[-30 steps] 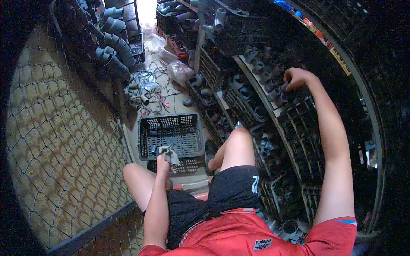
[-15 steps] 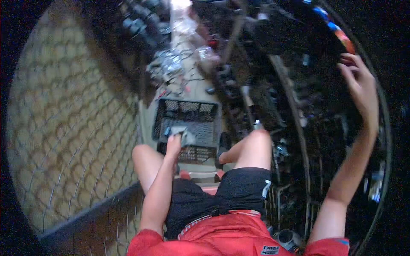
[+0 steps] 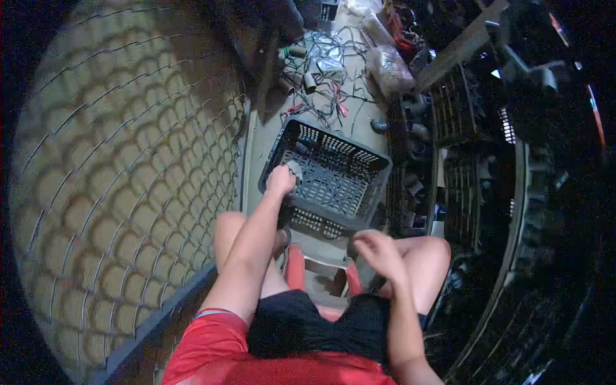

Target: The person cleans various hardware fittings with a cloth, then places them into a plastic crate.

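My left hand point(image 3: 281, 180) is closed around a crumpled grey-white cloth-like item point(image 3: 295, 169) at the left side of a black plastic crate point(image 3: 375, 192). The crate sits on the floor in front of my knees, with a few small dark objects inside near its far left corner. Near my right knee, just beyond the crate's near right corner, is my right hand point(image 3: 378, 252), blurred, its fingers curled; whether it holds anything cannot be made out.
Wire mesh point(image 3: 128, 179) stands along the left. Dark shelving point(image 3: 520, 192) with bins lines the right. Tangled cables point(image 3: 330, 96) and a plastic-wrapped bundle point(image 3: 390, 69) lie beyond the crate. A red-legged stool point(image 3: 296, 268) is between my legs.
My right hand has come down from high beside the right shelves to near my right knee. My left hand stays at the crate with the grey-white item. The view has turned.
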Motion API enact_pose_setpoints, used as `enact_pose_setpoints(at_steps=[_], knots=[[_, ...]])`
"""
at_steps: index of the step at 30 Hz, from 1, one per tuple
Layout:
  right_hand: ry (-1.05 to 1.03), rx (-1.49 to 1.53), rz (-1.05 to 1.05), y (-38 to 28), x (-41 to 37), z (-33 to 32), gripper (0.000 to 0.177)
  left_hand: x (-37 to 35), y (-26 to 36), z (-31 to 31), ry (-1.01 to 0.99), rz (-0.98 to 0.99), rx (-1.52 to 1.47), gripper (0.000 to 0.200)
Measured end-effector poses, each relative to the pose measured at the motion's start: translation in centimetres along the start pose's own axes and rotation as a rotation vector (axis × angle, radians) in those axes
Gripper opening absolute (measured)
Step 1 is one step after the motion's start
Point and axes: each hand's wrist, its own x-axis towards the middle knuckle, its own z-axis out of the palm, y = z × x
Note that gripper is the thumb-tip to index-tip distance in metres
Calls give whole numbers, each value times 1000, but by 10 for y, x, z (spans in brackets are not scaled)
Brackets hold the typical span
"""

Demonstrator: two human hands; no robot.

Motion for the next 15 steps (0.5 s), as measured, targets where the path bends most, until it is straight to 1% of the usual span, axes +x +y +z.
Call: enact_pose_setpoints(at_steps=[1, 3, 4, 6, 7, 8, 10, 12, 15], knots=[[-26, 52, 47, 10, 9, 16, 24, 12, -5, 15, -14, -9, -1, 36], [-120, -78, 31, 24, 19, 29, 26, 40, -16, 46, -42, -105, 108, 34], [-157, -138, 12, 25, 23, 33, 27, 50, -20, 57, -59, -116, 107, 34], [-207, -83, 59, 22, 37, 31, 28, 65, -31, 77, -84, -146, 215, 34], [-232, -38, 90, 21, 45, 30, 29, 77, -39, 88, -76, -169, 186, 36], [-232, -40, 106, 25, 50, 31, 29, 81, -48, 102, -69, -137, 216, 38], [-215, -82, 99, 31, 58, 34, 30, 103, -65, 128, -201, -141, 305, 38], [-228, -92, 128, 33, 61, 36, 31, 111, -75, 148, -214, -140, 298, 39], [-222, -59, 182, 38, 64, 37, 30, 122, -77, 162, -213, -159, 261, 37]])
